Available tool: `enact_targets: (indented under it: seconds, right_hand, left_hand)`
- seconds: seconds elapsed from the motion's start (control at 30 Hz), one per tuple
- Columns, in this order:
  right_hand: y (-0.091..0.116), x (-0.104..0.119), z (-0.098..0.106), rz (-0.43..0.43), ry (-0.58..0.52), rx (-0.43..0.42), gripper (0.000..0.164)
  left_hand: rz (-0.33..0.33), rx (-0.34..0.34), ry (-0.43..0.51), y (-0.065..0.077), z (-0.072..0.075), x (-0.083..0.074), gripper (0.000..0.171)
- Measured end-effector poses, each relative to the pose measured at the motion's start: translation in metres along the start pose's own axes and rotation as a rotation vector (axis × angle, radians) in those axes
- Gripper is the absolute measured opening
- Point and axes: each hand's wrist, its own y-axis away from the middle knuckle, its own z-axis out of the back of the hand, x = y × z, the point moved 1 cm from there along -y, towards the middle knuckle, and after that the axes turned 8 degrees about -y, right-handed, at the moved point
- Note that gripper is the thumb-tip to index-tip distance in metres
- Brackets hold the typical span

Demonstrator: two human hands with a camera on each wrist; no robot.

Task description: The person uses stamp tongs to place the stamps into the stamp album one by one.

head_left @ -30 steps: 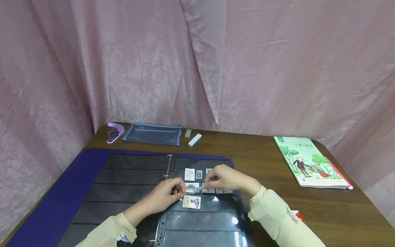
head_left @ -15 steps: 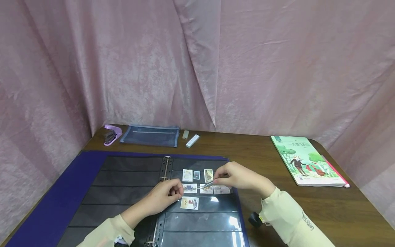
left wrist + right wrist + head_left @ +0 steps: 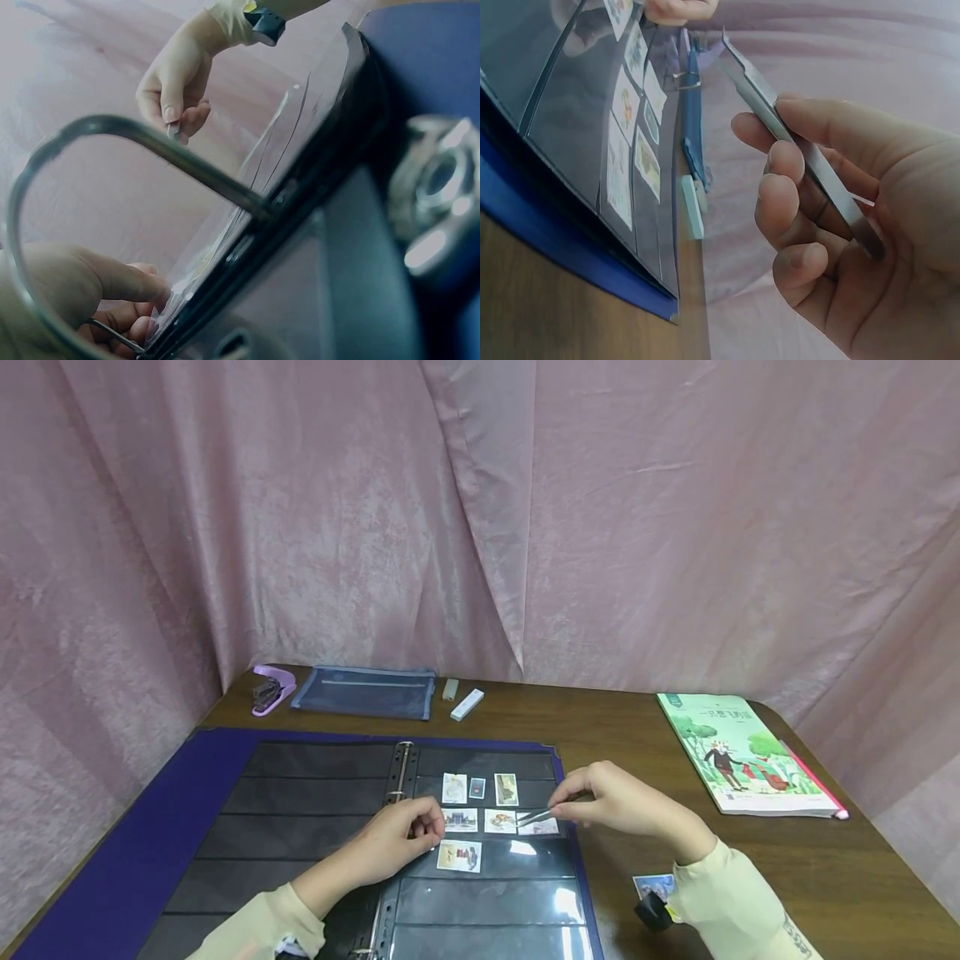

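A ring-bound stamp album [image 3: 480, 902] lies open, with several stamps in the black pockets of its right page. My right hand [image 3: 611, 797] grips metal tweezers [image 3: 810, 154] between thumb and fingers. In the head view their tips point left, over the middle row between a stamp with an orange-brown picture [image 3: 500, 821] and a pale stamp [image 3: 537, 824]; no stamp shows in them in the right wrist view. My left hand [image 3: 397, 842] stays beside the rings, thumb and curled fingertips pinching at the page, left of the lowest stamp [image 3: 459, 856]. A metal ring [image 3: 97, 124] arches across the left wrist view.
A picture stamp or card [image 3: 654, 885] lies on the wooden table by my right sleeve. Along the back are a purple stapler [image 3: 273, 690], a blue mesh pouch [image 3: 363, 692], a white block [image 3: 467, 704] and a smaller grey one [image 3: 450, 689]. A green book [image 3: 750, 756] lies at right.
My right hand has moved right with the tweezers, away from the left stamp of the middle row, uncovering the stamps there. My left hand has kept its place at the page.
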Motion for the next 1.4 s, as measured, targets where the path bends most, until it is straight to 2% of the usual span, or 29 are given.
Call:
enact_targets:
  seconds: [0.37, 0.53, 0.83, 1.07, 1.4]
  right_hand:
    - [0.019, -0.008, 0.004, 0.01, -0.045, -0.033, 0.024]
    - [0.03, -0.012, 0.006, 0.001, -0.087, -0.04, 0.021]
    - [0.052, -0.024, 0.012, -0.039, -0.098, -0.076, 0.019]
    - [0.073, -0.035, 0.015, -0.031, -0.094, -0.115, 0.016]
    - [0.095, -0.052, 0.019, -0.044, -0.102, -0.096, 0.014]
  left_hand:
    - [0.002, 0.013, 0.016, 0.0, 0.001, 0.0, 0.011]
    - [0.005, 0.003, 0.017, 0.0, 0.002, -0.001, 0.013]
    - [-0.001, 0.004, 0.016, 0.001, 0.001, -0.001, 0.014]
    - [-0.004, 0.002, 0.018, 0.0, 0.0, -0.001, 0.015]
    - [-0.009, -0.009, 0.01, -0.001, -0.001, 0.001, 0.015]
